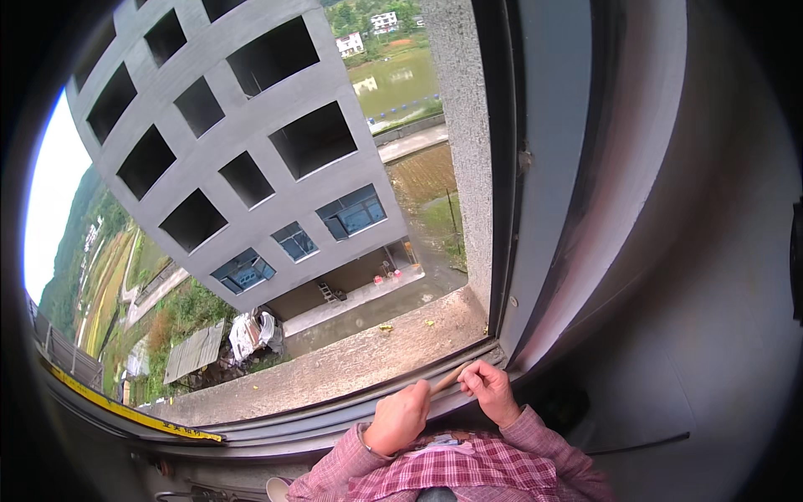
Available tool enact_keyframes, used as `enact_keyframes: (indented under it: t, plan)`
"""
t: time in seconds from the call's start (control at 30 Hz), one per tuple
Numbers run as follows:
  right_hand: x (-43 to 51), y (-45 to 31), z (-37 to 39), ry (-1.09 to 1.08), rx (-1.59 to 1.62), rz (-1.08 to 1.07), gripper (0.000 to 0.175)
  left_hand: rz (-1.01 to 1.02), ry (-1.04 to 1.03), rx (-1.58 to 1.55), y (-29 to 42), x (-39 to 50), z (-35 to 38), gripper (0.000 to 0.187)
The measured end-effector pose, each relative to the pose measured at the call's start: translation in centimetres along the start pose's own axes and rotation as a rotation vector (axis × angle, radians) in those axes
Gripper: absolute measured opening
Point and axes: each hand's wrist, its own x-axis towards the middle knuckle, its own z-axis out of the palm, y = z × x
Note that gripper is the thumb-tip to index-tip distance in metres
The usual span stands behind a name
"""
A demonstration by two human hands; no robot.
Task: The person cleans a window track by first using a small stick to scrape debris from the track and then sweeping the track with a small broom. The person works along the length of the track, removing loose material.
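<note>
My left hand (401, 414) is closed around a light-brown stick (449, 379), probably wooden, that slants up to the right over the window track. Its lower end is hidden in my fist. My right hand (492, 390) is beside the stick's far end, with fingers curled and fingertips at or very near it. Whether they grip anything is hidden. Both hands are above the grey metal track (351, 411) of the window frame, close to its right corner. Beyond the track is a rough concrete sill (351, 370) with small yellow scraps on it.
The upright window frame (552, 157) rises on the right. Yellow tape (125, 408) bearing writing runs along the lower left frame. Past the sill is an open drop towards a grey multi-storey building (251, 138). A cup-like rim (276, 488) shows at the bottom.
</note>
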Motion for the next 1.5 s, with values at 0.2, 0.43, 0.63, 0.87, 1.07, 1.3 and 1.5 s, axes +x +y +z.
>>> enact_keyframes:
  t: [0.2, 0.43, 0.63, 0.87, 1.07, 1.3, 1.5]
  plan:
    - [0.0, 0.1, -0.5, -0.050, -0.096, 0.016, 0.018, -0.011, 0.005, -0.023, 0.9, 1.0, 2.0, 0.012]
    - [-0.9, -2.7, 0.1, 0.067, -0.441, -0.248, 0.008, 0.035, -0.042, -0.045, 1.1, 2.7, 2.6, 0.016]
    - [-3.8, -10.6, -1.3, 0.640, -1.000, -0.962, 0.039, 0.020, -0.061, -0.063, -0.7, 1.1, 0.5, 0.012]
    - [1.1, -13.7, -1.6, 0.787, -1.236, -0.893, 0.086, -0.007, -0.046, -0.148, -2.6, -0.5, 0.1, 0.019]
    - [1.9, -13.4, -1.3, 0.888, -1.389, -0.855, 0.077, 0.023, -0.020, -0.121, -4.3, -1.3, -0.5, 0.018]
    - [2.8, -12.5, -3.0, 0.924, -1.441, -0.973, 0.057, 0.018, 0.018, -0.116, -5.0, -2.0, -1.4, 0.019]
    - [3.5, -11.7, -4.8, 0.898, -1.468, -1.088, 0.055, 0.041, 0.019, -0.136, -4.1, -0.9, -0.7, 0.014]
